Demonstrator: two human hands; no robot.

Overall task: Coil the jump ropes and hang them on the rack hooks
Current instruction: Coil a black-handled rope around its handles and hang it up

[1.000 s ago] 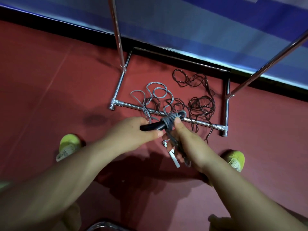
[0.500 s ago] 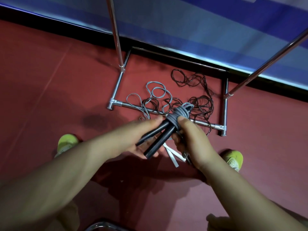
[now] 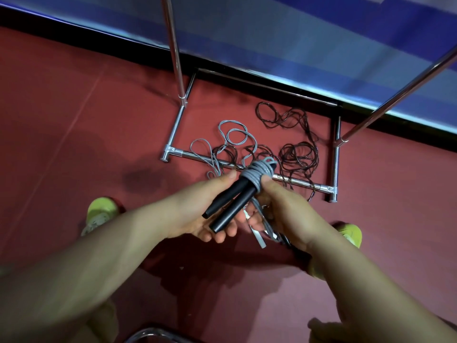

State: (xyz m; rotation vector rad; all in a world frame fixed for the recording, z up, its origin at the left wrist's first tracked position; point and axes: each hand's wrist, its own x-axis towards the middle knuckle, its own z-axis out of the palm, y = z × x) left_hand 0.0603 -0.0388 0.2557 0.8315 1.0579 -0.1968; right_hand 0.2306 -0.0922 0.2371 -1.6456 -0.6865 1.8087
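Observation:
A grey jump rope [image 3: 257,173] is wound several turns around its two black handles [image 3: 231,203], held side by side in front of me. My left hand [image 3: 197,209] cradles the handles from below, thumb along their upper side. My right hand [image 3: 284,206] pinches the grey coil with its thumb, and the rope's free length runs down through its fingers. More grey rope [image 3: 235,137] lies looped on the red floor. A dark brown rope [image 3: 296,154] lies tangled beside it, inside the chrome rack base [image 3: 333,169].
Two chrome rack uprights [image 3: 174,45] rise from the base toward a blue wall [image 3: 296,26]. My yellow-green shoes [image 3: 100,211] stand on the red floor at either side. A white strip [image 3: 258,237] lies on the floor under my hands. A chrome curved bar [image 3: 148,334] shows at the bottom edge.
The handles have swung from lying level to pointing down-left. My left hand has moved from gripping them over the top to cradling them underneath. The grey coil sits a little higher.

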